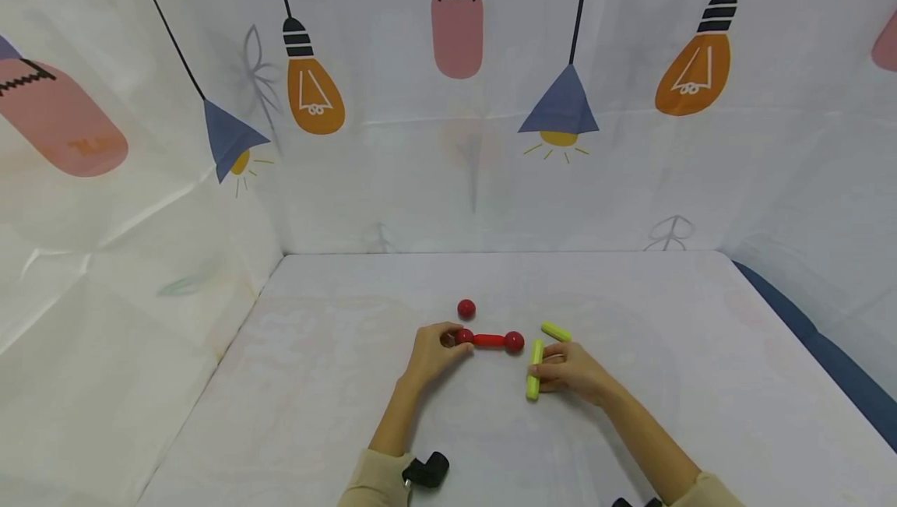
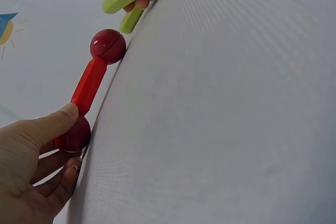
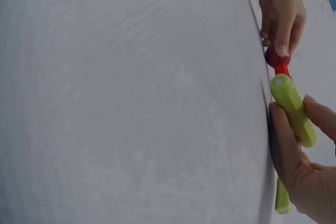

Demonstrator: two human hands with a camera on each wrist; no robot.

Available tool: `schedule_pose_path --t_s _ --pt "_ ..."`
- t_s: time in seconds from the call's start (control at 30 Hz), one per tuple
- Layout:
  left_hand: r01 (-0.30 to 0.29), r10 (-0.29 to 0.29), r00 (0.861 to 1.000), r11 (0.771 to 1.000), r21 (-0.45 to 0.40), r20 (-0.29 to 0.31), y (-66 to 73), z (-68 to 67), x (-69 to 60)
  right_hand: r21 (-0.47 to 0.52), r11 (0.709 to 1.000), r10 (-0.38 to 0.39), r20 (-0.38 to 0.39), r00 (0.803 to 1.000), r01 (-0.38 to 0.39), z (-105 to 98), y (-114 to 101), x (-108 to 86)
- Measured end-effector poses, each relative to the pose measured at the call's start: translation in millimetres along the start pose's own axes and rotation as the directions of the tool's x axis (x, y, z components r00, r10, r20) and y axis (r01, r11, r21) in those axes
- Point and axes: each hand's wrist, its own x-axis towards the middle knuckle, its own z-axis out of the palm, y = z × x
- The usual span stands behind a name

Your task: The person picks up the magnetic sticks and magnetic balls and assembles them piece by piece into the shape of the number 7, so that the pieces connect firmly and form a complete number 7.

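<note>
Two glossy red balls joined by a ridged red rod lie below the frame's centre; the left hand pinches the left ball, the right hand a lime-green rod.

The right wrist view's edge crops the right hand; the left hand partly covers one red ball.

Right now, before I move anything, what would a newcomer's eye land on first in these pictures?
Probably the red dumbbell-shaped piece at mid-table, its left-end ball held by the left hand. Next, the lime-green stick pinched in the right hand, with a second green stick lying just beyond. A loose red ball sits behind the dumbbell-shaped piece.
</note>
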Motion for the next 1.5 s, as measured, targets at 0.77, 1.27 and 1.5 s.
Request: schedule_pose_path --t_s 0.77,1.27,1.5 --pt "-0.015 0.015 1.000 1.000 0.004 -0.015 -1.6 0.2 0.9 0.027 0.999 0.029 0.073 0.997 -0.031 18.3 0.0 3.3" --pt "0.005 -0.005 1.000 1.000 0.016 -0.011 -0.1 0.5 1.3 0.049 0.998 0.034 0.078 0.996 -0.038 33.1 0.1 10.8" --pt "0.033 -0.033 0.999 0.999 0.012 0.006 0.0 0.3 0.6 0.088 0.995 0.044 0.041 0.998 -0.048 37.0 -1.8 13.2"
